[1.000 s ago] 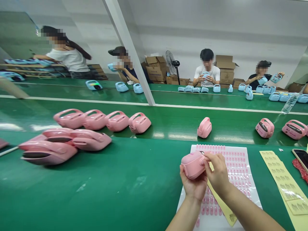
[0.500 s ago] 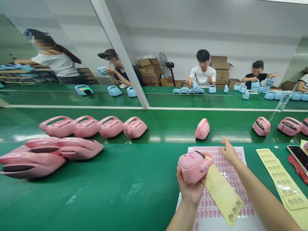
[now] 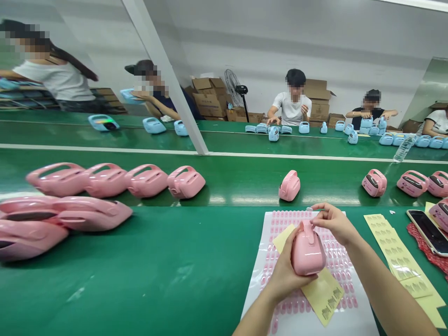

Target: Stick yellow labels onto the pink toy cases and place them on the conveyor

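My left hand [image 3: 285, 275] grips a pink plastic device with a carry handle [image 3: 308, 254], palm under and around its side. One end of the device faces me, with the handle on top. My right hand [image 3: 331, 221] is beside the handle, fingers bent in a pinch, the thumb close to or on it. A tiny pale piece [image 3: 310, 209] shows at the index fingertip; its kind is too small to tell. Below both hands lie a sheet of small pink oval stickers [image 3: 268, 254] and a yellow label sheet [image 3: 324, 298] on top of it.
Several pink devices [image 3: 185, 182] line the green bench, with more piled at left [image 3: 94, 214]. At right lie yellow label strips [image 3: 402, 261], a phone [image 3: 429, 231] and red wrapping [image 3: 420, 238]. Across the bench, several co-workers handle blue devices. A clear bottle [image 3: 404, 148] lies tilted.
My left hand has turned the device so its end faces me. My right hand has moved in to the handle, its stretched fingers now bent. The whole view has shifted slightly.
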A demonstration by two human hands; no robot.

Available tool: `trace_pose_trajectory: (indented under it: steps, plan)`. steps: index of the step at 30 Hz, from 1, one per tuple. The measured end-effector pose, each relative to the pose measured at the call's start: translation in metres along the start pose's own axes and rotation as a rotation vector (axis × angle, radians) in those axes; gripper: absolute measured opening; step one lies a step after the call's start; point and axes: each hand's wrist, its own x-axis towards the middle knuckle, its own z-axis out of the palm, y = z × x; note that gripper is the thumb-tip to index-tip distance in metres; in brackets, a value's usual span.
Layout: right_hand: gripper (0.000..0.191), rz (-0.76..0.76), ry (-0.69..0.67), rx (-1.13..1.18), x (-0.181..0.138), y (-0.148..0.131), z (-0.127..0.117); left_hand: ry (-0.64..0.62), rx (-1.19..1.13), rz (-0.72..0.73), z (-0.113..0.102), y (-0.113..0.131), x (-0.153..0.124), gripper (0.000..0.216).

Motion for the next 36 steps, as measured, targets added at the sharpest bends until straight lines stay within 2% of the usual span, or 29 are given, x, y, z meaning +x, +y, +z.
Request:
trace_pose_trajectory:
  steps: [2, 4, 11, 16, 21, 29, 36]
  plan:
    - [0.036, 0.053, -0.134, 0.001, -0.013, -0.013, 0.004, -0.111, -0.02, -0.045, -0.002, 0.002, 0.001, 0.084]
    - [0.036, 0.078, -0.18, -0.032, -0.022, -0.019, 0.006, -0.169, -0.041, -0.071, -0.005, 0.002, 0.002, 0.083]
    - [0.032, 0.073, -0.139, -0.087, -0.03, -0.017, 0.011, -0.198, 0.032, -0.051, -0.008, 0.001, 0.003, 0.083]
    - [0.033, 0.028, -0.156, -0.178, -0.032, -0.02, 0.011, -0.193, -0.071, -0.084, -0.008, 0.001, 0.003, 0.08]
    - [0.036, 0.039, -0.17, -0.224, -0.034, -0.022, 0.01, -0.204, -0.043, -0.079, -0.008, 0.001, 0.002, 0.081]
    - [0.029, -0.125, 0.022, -0.324, -0.046, -0.005, 0.017, -0.221, 0.082, -0.026, -0.008, -0.001, 0.002, 0.082]
    - [0.045, -0.337, 0.236, -0.456, -0.062, 0.025, 0.021, -0.204, 0.091, 0.059, -0.005, 0.0, 0.0, 0.079]
